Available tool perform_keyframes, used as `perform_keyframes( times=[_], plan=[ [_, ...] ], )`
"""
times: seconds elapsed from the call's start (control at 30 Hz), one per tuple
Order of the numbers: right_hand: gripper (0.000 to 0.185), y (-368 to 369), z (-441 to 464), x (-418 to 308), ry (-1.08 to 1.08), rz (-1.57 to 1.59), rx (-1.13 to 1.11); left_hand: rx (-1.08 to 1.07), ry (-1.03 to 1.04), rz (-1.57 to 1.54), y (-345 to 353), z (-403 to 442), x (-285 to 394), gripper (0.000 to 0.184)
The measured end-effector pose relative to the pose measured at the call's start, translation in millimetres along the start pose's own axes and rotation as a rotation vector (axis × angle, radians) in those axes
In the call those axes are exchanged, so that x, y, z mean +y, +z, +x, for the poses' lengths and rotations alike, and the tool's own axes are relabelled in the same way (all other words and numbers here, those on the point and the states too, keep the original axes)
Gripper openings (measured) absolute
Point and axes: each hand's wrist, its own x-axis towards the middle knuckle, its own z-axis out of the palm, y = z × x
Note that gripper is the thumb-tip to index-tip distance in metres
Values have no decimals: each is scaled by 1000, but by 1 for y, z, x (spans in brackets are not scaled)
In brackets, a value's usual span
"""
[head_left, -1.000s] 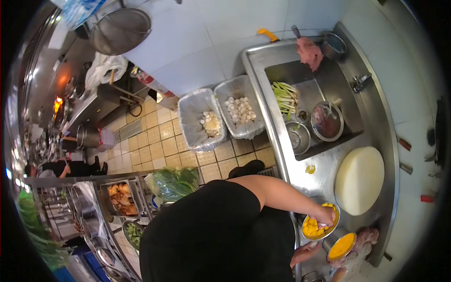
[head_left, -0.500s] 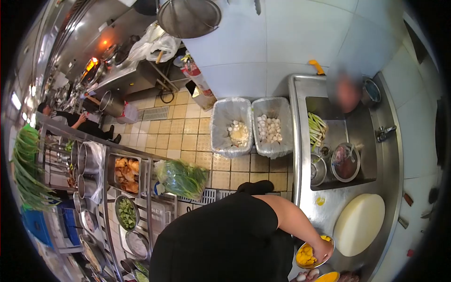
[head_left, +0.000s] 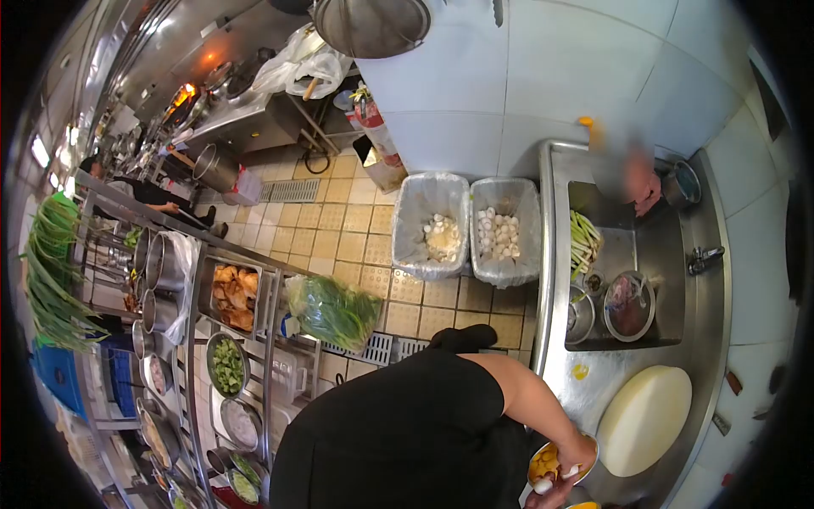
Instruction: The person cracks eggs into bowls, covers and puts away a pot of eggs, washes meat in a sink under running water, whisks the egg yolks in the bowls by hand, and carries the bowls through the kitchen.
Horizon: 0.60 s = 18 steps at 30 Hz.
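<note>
My left hand [head_left: 579, 456] is over a metal bowl [head_left: 532, 459] holding rounded yellow pieces [head_left: 543, 462]. A small white piece [head_left: 571, 471] shows at its closed fingers. My right hand [head_left: 555, 494], partly cut off by the lower edge, is just below, its fingers round a white, egg-like thing [head_left: 543, 485]. The two hands are close together at the bowl's rim. Below them, part of an orange-yellow surface [head_left: 585, 506] shows in another container. A thick white round board [head_left: 646, 421] lies on the metal counter to the right of the bowl.
A sink [head_left: 629, 235] holds green stalks [head_left: 585, 242] and a bowl of meat [head_left: 628, 306]. Two lined bins [head_left: 506, 274] contain white rounded pieces. Shelves [head_left: 273, 356] with food pans stand left. A co-worker [head_left: 153, 197] is near the stove, where a flame [head_left: 181, 96] burns.
The view has swung, shifting the sink lower and more shelving into sight. My left hand has come out of the yellow pieces toward the rim. My right hand, hidden half a second ago, shows beside it.
</note>
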Motion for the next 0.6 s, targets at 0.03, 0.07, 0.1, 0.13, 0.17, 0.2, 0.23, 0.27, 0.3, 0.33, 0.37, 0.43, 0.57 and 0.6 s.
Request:
perform_keyframes(
  times=[0.03, 0.07, 0.1, 0.13, 0.17, 0.2, 0.23, 0.27, 0.3, 0.33, 0.37, 0.43, 0.57, 0.6],
  plan=[
    [40, 0, 1, 2, 9, -5, -3, -45, -64, -38, -14, -5, 13, 35],
    [42, -2, 3, 4, 13, -1, 8, -93, -125, -74, -21, -7, 20, 34],
    [44, -3, 3, 7, 21, 0, 16, -94, -119, -79, -19, -5, 19, 34],
    [45, -5, 5, 8, 29, 0, 24, -82, -108, -76, -17, -5, 16, 33],
    [47, -9, 7, 12, 39, 7, 38, -70, -98, -74, -14, -4, 15, 33],
    [49, -12, 7, 14, 48, 6, 53, -72, -91, -81, -15, -4, 14, 33],
    [51, -15, 8, 17, 57, 12, 73, -54, -73, -50, -16, -4, 12, 31],
    [53, -19, 8, 19, 69, 13, 91, -37, -54, -20, -16, -4, 10, 29],
    [54, -22, 9, 23, 76, 19, 115, -43, -43, -30, -14, -3, 10, 29],
    [56, -26, 9, 25, 85, 26, 145, -16, -6, -57, -11, -1, 10, 30],
    [56, -29, 11, 32, 91, 21, 165, 11, 33, -88, -7, 3, 12, 31],
    [62, -39, 17, 47, 102, -8, 275, 4, 21, -104, -8, 7, 25, 31],
    [65, -45, 23, 38, 130, 157, 180, -40, -149, -411, -34, 5, 50, 37],
    [62, -42, 19, 31, 203, 210, 231, 27, -148, -447, -15, 8, 33, 38]
  ],
)
